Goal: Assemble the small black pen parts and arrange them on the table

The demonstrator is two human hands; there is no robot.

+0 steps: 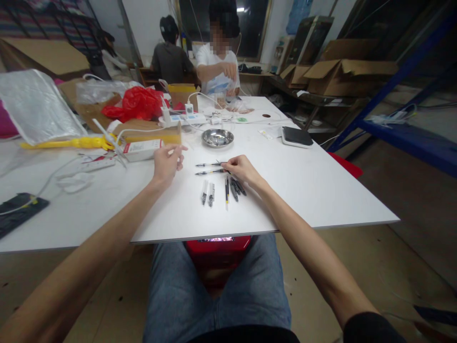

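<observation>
My right hand (242,168) is closed in a pinch at the right end of a slim black-and-clear pen (207,165). Parallel to it, just nearer to me, lies a second pen (209,172) on the white tabletop. Over the table to the left, my left hand (167,164) has loosely bent fingers apart, with nothing seen in them. Clear pen barrels (211,194) with dark grips lie below the pens. Beside them are thin ink refills (227,193) and a small heap of black pen parts (236,188), partly under my right hand.
A shiny steel bowl (217,138) holds small pieces. Behind it are a power strip (183,118) and cables. To the left are a white box (141,149), a red plastic bag (135,105) and a yellow tool. A black-topped scale (297,136) stands right. A person (219,71) sits opposite.
</observation>
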